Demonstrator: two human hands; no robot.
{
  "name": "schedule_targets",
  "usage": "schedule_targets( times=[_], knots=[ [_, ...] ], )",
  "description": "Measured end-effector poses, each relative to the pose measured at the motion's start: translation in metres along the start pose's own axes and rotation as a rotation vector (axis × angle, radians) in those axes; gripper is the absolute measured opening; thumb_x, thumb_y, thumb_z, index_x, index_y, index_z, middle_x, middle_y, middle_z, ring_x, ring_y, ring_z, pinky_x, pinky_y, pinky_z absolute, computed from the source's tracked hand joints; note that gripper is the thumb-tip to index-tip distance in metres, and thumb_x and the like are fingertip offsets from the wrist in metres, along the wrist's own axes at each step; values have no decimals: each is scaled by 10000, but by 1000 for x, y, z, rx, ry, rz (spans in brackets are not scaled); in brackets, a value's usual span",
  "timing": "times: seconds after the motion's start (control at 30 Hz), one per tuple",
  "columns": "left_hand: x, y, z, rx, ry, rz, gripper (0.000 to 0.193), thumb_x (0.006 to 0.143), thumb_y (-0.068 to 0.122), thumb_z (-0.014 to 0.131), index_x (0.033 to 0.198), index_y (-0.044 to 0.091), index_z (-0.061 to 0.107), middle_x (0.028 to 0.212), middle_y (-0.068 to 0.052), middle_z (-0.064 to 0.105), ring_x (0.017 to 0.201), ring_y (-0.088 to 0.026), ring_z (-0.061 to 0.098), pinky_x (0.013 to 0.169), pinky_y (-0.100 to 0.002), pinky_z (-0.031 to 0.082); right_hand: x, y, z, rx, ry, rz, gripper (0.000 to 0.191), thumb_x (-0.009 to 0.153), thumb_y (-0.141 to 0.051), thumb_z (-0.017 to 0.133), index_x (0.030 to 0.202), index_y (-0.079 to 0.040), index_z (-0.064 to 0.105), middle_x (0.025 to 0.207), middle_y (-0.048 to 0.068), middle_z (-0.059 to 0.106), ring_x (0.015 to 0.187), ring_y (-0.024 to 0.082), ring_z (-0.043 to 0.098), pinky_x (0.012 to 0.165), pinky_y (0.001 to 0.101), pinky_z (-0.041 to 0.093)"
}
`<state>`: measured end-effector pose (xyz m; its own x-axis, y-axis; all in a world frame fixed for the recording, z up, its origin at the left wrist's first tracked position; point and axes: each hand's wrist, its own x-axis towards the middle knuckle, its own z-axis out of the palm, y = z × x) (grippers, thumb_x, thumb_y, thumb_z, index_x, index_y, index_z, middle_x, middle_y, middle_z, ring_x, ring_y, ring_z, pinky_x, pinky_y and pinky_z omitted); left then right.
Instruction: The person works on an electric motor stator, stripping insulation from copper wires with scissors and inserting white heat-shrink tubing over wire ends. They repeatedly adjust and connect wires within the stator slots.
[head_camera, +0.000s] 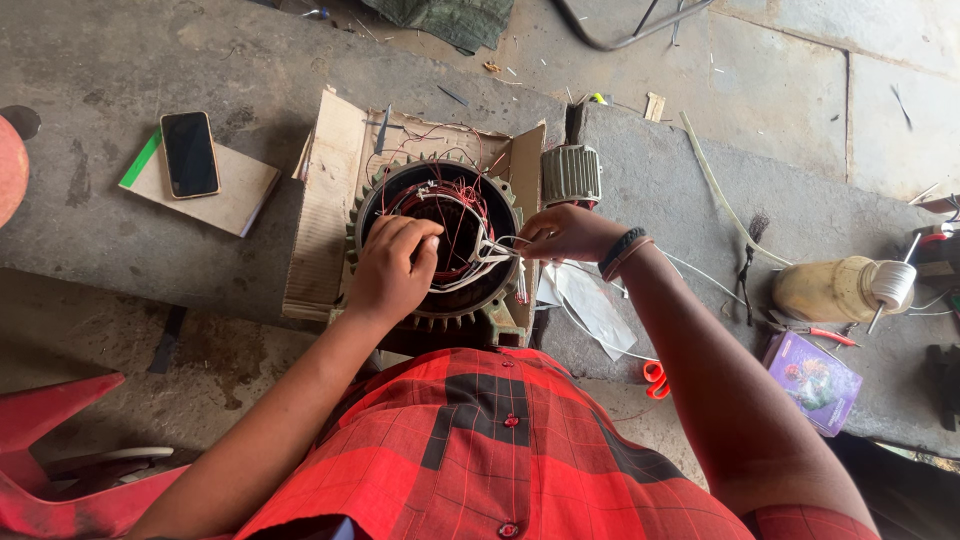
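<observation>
Small repair workshop, likely motor rewinding, rough and informal. A person in a red checked shirt is working at a stained concrete bench (150, 250) with an open electric motor housing (440, 250) sitting on flattened cardboard (320, 220), red and white winding wires showing inside. A ribbed motor part (571, 175) is lying just beside it. Scattered around: red-handled scissors (655, 380), pliers (820, 333), a spool of white thread (893, 285), a yellowish plastic jug (825, 290), wire offcuts. A phone (189, 154) is resting on a notebook (235, 195). Bare dusty concrete floor (780, 80) beyond.
</observation>
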<state>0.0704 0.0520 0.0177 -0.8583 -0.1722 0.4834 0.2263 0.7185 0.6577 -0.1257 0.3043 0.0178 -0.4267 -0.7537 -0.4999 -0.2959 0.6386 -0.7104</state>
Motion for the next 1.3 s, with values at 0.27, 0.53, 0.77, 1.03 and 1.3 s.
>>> schedule_targets(
  times=[0.27,0.53,0.77,1.03,1.3],
  knots=[
    [34,-12,16,-99,-422,-220,319,955,389,675,1252,284,725,862,-53,708,752,-234,693,685,-386,562,-5,-43,-3,-354,50,6,299,858,-297,757,1102,-127,728,974,51,773,885,200,753,822,363,601],
    [47,-22,32,-133,-552,-224,594,741,680,745,1226,336,746,743,-20,646,665,-172,635,615,-354,518,-37,-81,9,-560,150,55,225,936,-316,682,1043,-124,729,893,74,762,821,223,740,769,392,603],
    [47,-27,37,-163,-622,-287,460,738,585,812,1091,291,804,688,-31,644,630,-174,615,598,-351,499,-67,-67,46,-11,191,298,347,1060,-348,449,1099,-121,709,850,98,792,756,219,809,709,384,651],
    [45,-23,40,-217,-549,-275,229,898,436,740,996,237,798,871,34,771,726,-130,701,679,-311,546,-78,-54,70,-508,473,-10,210,961,-274,623,1022,-164,791,902,65,763,747,258,739,685,406,601],
    [48,-22,40,-203,-590,-346,168,866,353,787,952,208,782,734,-4,700,663,-137,638,630,-320,513,-68,-65,40,-565,674,-170,140,993,-258,690,1011,-160,788,957,44,763,827,210,732,682,362,603]
  ],
)
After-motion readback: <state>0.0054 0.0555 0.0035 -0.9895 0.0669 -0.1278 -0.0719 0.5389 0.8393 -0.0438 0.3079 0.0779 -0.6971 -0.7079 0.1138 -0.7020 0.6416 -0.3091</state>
